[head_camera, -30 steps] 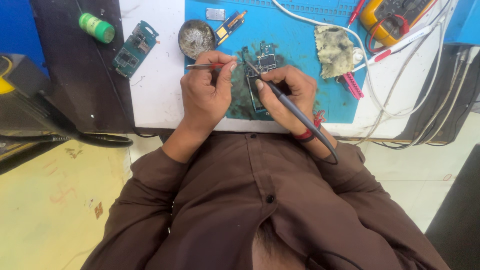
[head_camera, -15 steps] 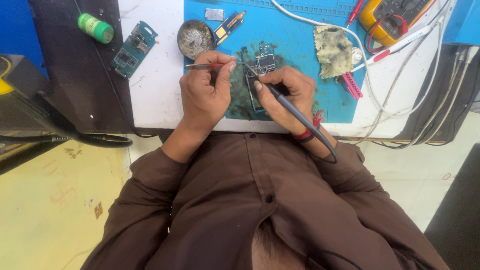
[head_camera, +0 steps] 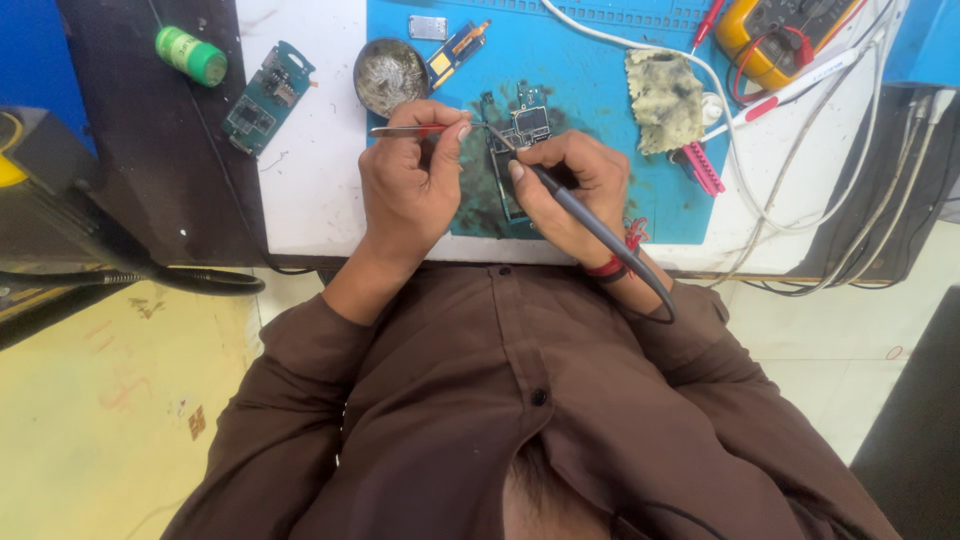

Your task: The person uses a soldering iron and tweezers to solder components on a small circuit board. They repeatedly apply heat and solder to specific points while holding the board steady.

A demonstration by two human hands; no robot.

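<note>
My left hand (head_camera: 412, 187) pinches metal tweezers (head_camera: 400, 130), their tips pointing right toward a green circuit board (head_camera: 524, 127) lying on the blue work mat (head_camera: 590, 110). My right hand (head_camera: 566, 185) grips a dark soldering iron (head_camera: 560, 195) like a pen, its tip touching the board's upper left part. The iron's cable runs back over my right wrist, which wears a red thread band. Both hands rest close together over the mat's stained, dark middle.
A round tin of metal wool (head_camera: 388, 72) sits above my left hand. A second circuit board (head_camera: 267, 96) and a green cylinder (head_camera: 192, 55) lie at left. A soiled yellow sponge (head_camera: 665, 97), pink comb-like piece (head_camera: 702, 166), yellow multimeter (head_camera: 775, 35) and white cables (head_camera: 770, 190) occupy the right.
Both hands have barely shifted; the tweezers and the iron tip stay at the board.
</note>
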